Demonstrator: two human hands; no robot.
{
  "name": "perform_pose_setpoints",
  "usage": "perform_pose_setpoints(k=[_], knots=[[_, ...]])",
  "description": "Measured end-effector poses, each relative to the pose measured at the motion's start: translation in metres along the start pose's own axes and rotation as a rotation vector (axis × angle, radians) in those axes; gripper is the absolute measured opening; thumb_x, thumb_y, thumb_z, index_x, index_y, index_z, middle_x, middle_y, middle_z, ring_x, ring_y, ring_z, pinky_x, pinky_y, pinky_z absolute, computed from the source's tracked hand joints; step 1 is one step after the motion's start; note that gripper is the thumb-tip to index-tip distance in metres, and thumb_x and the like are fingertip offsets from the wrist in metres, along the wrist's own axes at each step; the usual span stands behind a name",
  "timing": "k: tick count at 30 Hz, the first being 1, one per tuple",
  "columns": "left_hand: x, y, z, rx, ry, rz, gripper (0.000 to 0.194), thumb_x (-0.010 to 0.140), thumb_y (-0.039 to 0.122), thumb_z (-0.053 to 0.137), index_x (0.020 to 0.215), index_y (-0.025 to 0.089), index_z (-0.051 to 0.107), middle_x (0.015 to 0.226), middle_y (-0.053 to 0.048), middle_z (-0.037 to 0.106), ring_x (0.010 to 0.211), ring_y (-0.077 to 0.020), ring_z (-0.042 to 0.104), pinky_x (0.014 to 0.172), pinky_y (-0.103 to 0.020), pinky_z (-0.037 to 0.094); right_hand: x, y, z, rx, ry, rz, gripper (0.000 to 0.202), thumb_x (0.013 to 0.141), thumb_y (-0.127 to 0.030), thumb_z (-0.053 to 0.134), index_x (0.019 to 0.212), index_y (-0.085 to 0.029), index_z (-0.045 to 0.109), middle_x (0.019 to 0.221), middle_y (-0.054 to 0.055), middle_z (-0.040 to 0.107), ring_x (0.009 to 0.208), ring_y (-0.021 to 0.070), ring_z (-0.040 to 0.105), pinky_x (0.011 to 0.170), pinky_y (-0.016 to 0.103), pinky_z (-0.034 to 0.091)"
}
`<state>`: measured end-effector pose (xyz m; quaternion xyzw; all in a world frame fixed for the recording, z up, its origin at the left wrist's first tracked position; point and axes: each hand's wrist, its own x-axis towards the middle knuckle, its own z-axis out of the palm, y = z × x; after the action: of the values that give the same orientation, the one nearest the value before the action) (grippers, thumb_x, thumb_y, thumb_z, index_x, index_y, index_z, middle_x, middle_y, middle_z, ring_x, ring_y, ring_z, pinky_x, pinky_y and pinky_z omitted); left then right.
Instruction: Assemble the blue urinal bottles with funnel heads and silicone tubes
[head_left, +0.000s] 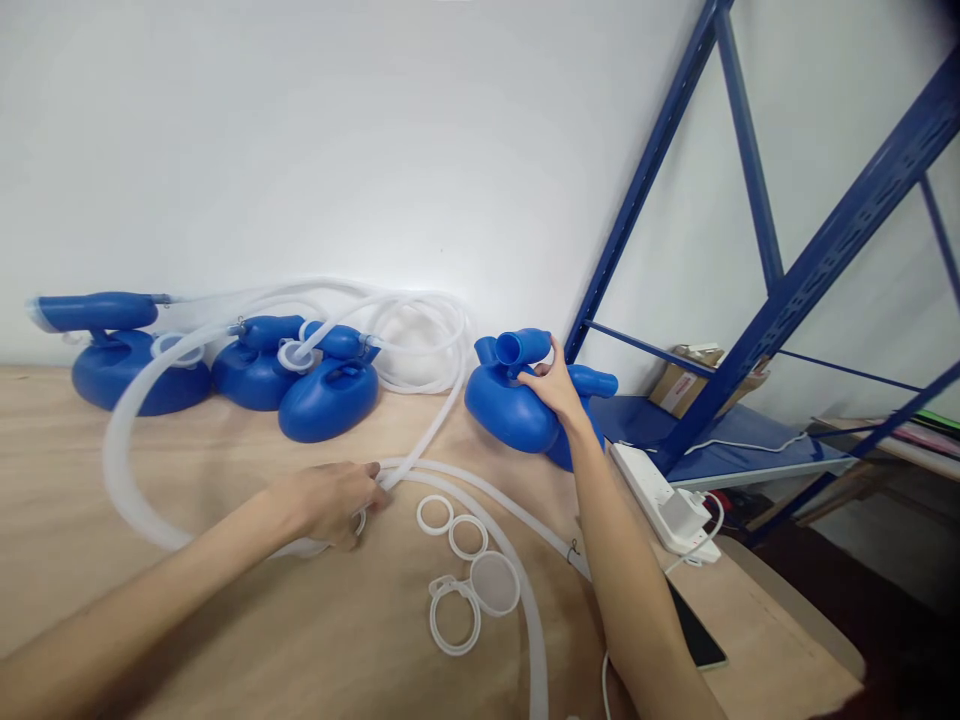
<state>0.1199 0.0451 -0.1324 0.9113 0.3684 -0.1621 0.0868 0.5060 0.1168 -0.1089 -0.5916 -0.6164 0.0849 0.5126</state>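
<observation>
My right hand [553,385] is closed round the neck of a blue plastic urinal bottle [514,408], whose round open mouth faces left. Behind it, partly hidden by my arm, is another blue bottle [592,382]. At the middle of the table, my left hand [337,505] has its fingers closed on a translucent plastic tube [427,435]. Part of a small white ring shows under these fingers. Between my hands lie several white rings [435,514] and a round translucent cap [495,583]. A second tube [517,545] curves past them toward the front edge.
Along the wall at left stand three blue bottles [328,405] with coiled clear tubes. To the right are a white power strip [645,480] with a plugged-in charger [684,514], a dark phone [697,625], and a blue metal rack [757,340] holding a cardboard box [679,385].
</observation>
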Motion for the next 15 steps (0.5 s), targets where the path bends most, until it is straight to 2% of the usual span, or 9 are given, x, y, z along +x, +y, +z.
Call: perform_pose_setpoints(k=[2,4,6,8,10,12,15], knots=[[-0.001,-0.001,-0.002,-0.036,-0.067,-0.03,0.058,0.065,0.027,0.078,0.123,0.029,0.075,0.13,-0.012,0.065,0.112,-0.0379,0.071,0.083,-0.042,0.058,-0.002,-0.009,-0.005,0.141,-0.087,0.015,0.105,0.071,-0.036,0.077,0.164,-0.016,0.031,0.08,-0.002,0.067,0.08,0.0229,0.067,0.087,0.042,0.056],[-0.001,-0.001,-0.003,-0.055,-0.111,-0.034,0.069,0.062,0.026,0.082,0.13,0.03,0.072,0.134,-0.012,0.065,0.119,-0.0374,0.069,0.088,-0.041,0.058,-0.005,-0.017,-0.004,0.206,-0.173,-0.008,0.106,0.07,-0.033,0.078,0.164,-0.016,0.033,0.095,0.004,0.074,0.092,0.0255,0.07,0.093,0.045,0.056],[-0.002,-0.001,-0.004,-0.051,-0.117,-0.009,0.069,0.06,0.02,0.083,0.128,0.029,0.072,0.134,-0.01,0.067,0.12,-0.0363,0.068,0.09,-0.04,0.058,-0.007,-0.022,0.002,0.203,-0.227,-0.099,0.103,0.069,-0.032,0.079,0.161,-0.014,0.038,0.116,0.012,0.076,0.11,0.0298,0.07,0.103,0.047,0.053],[-0.003,0.001,-0.003,-0.043,-0.109,0.024,0.062,0.06,0.014,0.081,0.119,0.029,0.074,0.129,-0.008,0.069,0.117,-0.0348,0.069,0.089,-0.04,0.058,-0.009,-0.025,0.012,0.179,-0.277,-0.221,0.091,0.071,-0.036,0.08,0.153,-0.012,0.05,0.129,0.016,0.074,0.123,0.0329,0.066,0.11,0.048,0.051],[-0.003,0.006,0.0,-0.037,-0.102,0.063,0.053,0.063,0.011,0.077,0.113,0.029,0.075,0.123,-0.007,0.071,0.112,-0.0338,0.07,0.086,-0.04,0.058,-0.011,-0.026,0.023,0.164,-0.343,-0.294,0.072,0.075,-0.041,0.078,0.14,-0.012,0.063,0.129,0.016,0.075,0.122,0.0335,0.067,0.11,0.048,0.052],[-0.003,0.012,0.002,-0.036,-0.084,0.107,0.047,0.066,0.013,0.073,0.11,0.03,0.076,0.12,-0.007,0.07,0.106,-0.0335,0.071,0.082,-0.04,0.057,-0.013,-0.025,0.034,0.12,-0.413,-0.266,0.054,0.08,-0.042,0.074,0.127,-0.014,0.07,0.12,0.012,0.078,0.112,0.032,0.071,0.104,0.048,0.056],[-0.004,0.019,0.003,-0.056,-0.05,0.171,0.038,0.068,0.02,0.074,0.105,0.028,0.078,0.135,-0.01,0.062,0.103,-0.033,0.071,0.082,-0.041,0.057,-0.017,-0.017,0.045,0.017,-0.439,-0.176,0.041,0.084,-0.038,0.069,0.119,-0.017,0.073,0.111,0.008,0.081,0.106,0.0304,0.072,0.099,0.047,0.058]])
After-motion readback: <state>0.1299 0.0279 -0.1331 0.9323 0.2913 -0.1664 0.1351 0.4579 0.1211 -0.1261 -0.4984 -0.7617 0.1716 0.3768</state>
